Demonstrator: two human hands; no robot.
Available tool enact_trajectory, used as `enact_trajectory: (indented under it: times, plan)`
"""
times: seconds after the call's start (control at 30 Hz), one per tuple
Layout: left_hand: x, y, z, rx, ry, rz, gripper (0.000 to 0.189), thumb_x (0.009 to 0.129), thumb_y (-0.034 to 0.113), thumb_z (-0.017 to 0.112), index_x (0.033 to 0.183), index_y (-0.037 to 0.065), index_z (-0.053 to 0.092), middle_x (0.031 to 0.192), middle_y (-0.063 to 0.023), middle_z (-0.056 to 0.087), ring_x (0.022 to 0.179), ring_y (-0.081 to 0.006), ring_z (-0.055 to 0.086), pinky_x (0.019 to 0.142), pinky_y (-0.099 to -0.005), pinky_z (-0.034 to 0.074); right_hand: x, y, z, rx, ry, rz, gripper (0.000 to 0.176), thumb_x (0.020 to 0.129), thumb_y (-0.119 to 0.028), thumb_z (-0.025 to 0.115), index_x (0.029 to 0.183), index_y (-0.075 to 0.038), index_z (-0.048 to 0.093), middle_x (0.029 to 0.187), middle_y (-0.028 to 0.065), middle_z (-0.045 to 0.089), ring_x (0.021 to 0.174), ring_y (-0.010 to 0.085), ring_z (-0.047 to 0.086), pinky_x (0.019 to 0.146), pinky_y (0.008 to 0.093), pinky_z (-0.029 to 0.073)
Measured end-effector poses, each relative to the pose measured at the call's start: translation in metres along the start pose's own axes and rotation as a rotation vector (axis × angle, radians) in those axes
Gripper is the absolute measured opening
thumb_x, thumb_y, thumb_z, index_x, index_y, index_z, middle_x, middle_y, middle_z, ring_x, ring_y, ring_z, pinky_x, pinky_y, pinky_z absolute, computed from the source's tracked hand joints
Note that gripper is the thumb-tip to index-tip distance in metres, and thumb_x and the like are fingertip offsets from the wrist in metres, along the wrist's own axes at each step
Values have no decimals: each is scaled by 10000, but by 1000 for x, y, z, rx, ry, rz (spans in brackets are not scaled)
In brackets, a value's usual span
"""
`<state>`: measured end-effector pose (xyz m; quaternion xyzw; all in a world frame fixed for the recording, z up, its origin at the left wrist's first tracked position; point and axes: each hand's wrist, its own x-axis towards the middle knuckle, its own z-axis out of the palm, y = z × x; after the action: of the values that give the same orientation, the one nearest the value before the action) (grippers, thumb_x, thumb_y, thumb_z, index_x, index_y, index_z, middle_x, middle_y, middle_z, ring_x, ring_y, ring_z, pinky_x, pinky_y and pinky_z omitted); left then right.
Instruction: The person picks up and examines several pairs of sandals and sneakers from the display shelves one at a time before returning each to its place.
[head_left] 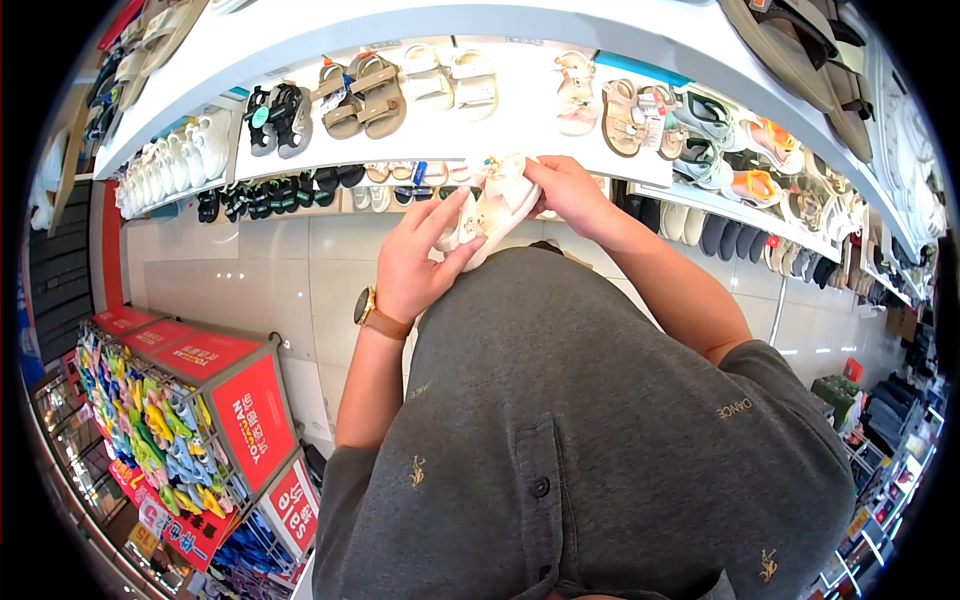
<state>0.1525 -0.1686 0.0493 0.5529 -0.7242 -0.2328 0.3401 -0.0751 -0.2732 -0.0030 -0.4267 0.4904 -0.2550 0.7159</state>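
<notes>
While the white sandal (492, 205) is held up before the shoe shelf (525, 95), it sits between both hands, just above the grey shirt (580, 420). Supporting it at both ends seems the sound method, so that it can be turned without slipping. The left hand (412, 262), with a watch (366, 308) on its wrist, curls closed around one end. The right hand (568, 192) pinches the opposite edge with closed fingers. The sandal's middle lies exposed between the two grips.

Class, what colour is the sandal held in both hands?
The sandal is cream-white, clearest in the head view.
</notes>
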Motion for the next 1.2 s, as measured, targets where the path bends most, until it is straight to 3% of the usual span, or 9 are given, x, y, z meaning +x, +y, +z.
enact_trajectory:
  times: [0.1, 0.4, 0.7, 0.8, 1.0, 1.2]
  plan:
    - [-1, -1, -1, -2, -12, -13, 543, 805, 243, 850, 1303, 109, 678, 1132, -148, 661, 973, -290, 686, 832, -355, 560, 0, 0, -2, -62, -52, -10, 425, 1026, -333, 521, 1005, 45, 713, 874, 114, 726, 707, 164, 675, 653, 297, 556]
    - [3, -1, -3, 15, 39, 84, 344, 781, 191, 867, 1087, 78, 757, 1338, -148, 638, 1005, -270, 702, 841, -344, 569, -4, 0, 1, -82, -30, -82, 409, 1019, -322, 527, 1017, 43, 712, 876, 94, 723, 727, 157, 673, 657, 299, 558]
    - [1, -1, -4, 20, -23, -45, 223, 809, 175, 838, 1007, 91, 782, 1253, -127, 687, 915, -247, 726, 750, -337, 577, -6, 4, 2, -109, -19, -105, 420, 1028, -340, 525, 1014, 35, 714, 875, 90, 722, 740, 155, 674, 673, 305, 569]
    - [1, -1, -4, 138, -21, 13, 244, 798, 176, 842, 1022, 104, 779, 1226, -125, 698, 945, -262, 723, 770, -346, 584, -7, 4, 3, -110, -14, -108, 423, 1029, -343, 528, 1010, 37, 713, 866, 90, 718, 730, 150, 668, 659, 304, 563]
    - [5, 5, -18, 230, -104, 213, 398, 742, 152, 872, 1117, 104, 748, 1323, -138, 649, 1195, -333, 648, 963, -398, 550, -2, 9, -4, -146, -5, -115, 423, 1026, -342, 541, 1000, 44, 710, 838, 90, 707, 705, 142, 653, 627, 294, 544]
    - [6, 9, -19, 110, -130, 154, 389, 733, 73, 840, 1097, 75, 704, 1336, -152, 629, 1247, -357, 604, 1025, -418, 514, -2, 5, -1, -118, -15, -123, 420, 1023, -345, 547, 994, 41, 710, 832, 83, 702, 690, 136, 639, 613, 291, 533]
